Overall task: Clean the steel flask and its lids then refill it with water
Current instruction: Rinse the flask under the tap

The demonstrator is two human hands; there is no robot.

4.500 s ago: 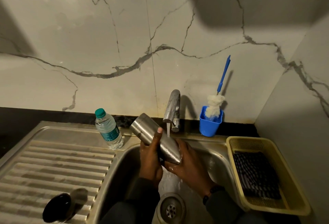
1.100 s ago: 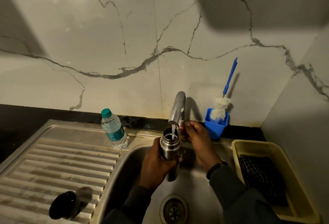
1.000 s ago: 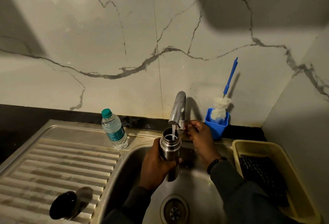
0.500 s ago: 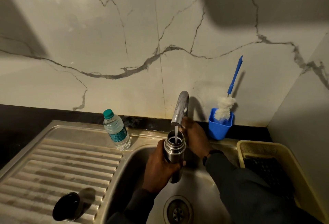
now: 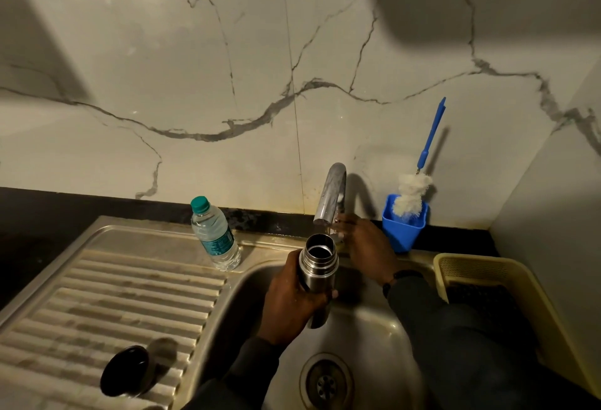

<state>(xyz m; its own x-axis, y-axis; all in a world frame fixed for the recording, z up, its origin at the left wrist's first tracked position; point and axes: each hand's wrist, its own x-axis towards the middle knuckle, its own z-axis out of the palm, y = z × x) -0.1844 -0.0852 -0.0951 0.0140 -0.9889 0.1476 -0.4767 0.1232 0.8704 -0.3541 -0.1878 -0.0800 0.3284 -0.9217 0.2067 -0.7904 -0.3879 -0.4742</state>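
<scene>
My left hand (image 5: 294, 300) wraps its fingers around the upright open steel flask (image 5: 317, 274) below the curved steel tap (image 5: 330, 196); my right hand (image 5: 366, 248) reaches behind the spout, its grip hidden from me.

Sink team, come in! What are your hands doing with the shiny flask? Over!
Left hand grips steel flask upright, lid off, under tap. Right hand at the tap. Nothing in the way.
</scene>
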